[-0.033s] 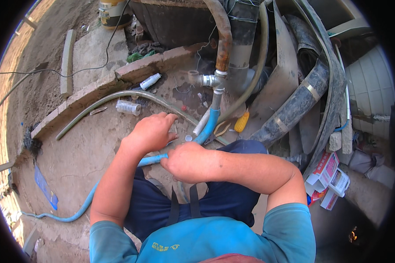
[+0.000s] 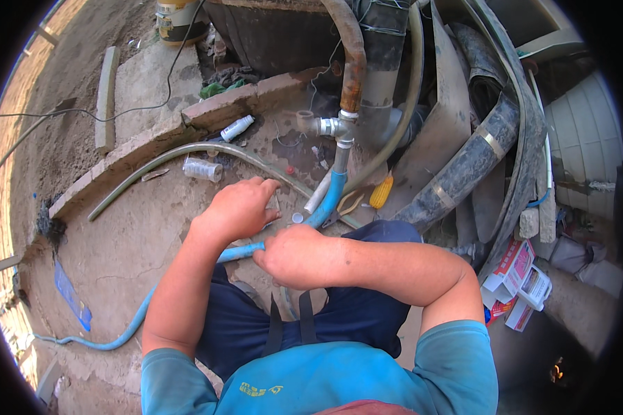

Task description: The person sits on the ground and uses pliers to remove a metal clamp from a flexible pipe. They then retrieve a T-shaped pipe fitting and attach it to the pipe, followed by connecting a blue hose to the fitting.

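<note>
My right hand (image 2: 298, 257) is closed round a blue hose (image 2: 240, 252), above my knees. From that hand the hose runs up to a grey pipe with a metal tee fitting (image 2: 338, 127), and its other end trails off across the ground to the left. My left hand (image 2: 239, 211) is just above the hose, its fingers bent inward. Something thin and pale shows between its thumb and fingers, too small to name. A small white cap (image 2: 297, 218) lies near the fingertips, beside a short pale tube (image 2: 318, 194).
A greenish hose (image 2: 208, 147) curves over the ground, near a clear plastic cup (image 2: 203, 169) and a white bottle (image 2: 237, 128). A yellow corn cob (image 2: 381, 191) lies by the pipes. On the right are a thick black pipe (image 2: 457, 173) and cardboard boxes (image 2: 509, 273).
</note>
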A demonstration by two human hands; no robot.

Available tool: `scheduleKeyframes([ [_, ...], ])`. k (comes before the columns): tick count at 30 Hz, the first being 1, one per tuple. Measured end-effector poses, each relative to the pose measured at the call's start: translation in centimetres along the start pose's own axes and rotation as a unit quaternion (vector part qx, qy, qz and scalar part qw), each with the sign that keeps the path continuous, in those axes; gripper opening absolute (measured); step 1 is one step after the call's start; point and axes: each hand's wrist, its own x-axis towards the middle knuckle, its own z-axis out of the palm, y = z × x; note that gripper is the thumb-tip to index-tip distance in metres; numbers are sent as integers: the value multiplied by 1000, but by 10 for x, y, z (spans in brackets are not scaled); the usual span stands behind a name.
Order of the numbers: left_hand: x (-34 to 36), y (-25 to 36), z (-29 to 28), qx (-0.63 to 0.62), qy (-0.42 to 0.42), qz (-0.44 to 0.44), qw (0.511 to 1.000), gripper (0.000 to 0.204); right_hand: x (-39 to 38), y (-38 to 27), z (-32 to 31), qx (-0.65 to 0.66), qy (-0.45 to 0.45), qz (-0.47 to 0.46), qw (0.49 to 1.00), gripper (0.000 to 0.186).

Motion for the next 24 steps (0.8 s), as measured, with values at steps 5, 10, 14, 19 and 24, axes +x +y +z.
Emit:
scheduleKeyframes([
  [5,0,1,0,4,0,-1,1000,54,0,0,3,-8,6,-17,1000,28],
  [10,0,2,-1,5,-7,-6,1000,54,0,1,3,-8,11,-14,1000,26],
  [14,1,4,-2,7,-10,-10,1000,55,-1,1,5,-11,21,-20,1000,25],
  [19,1,3,-1,6,-8,-4,1000,54,-2,1,6,-10,31,-26,999,23],
  [24,2,3,1,7,-5,2,1000,54,-3,0,4,-10,32,-28,999,22],
])
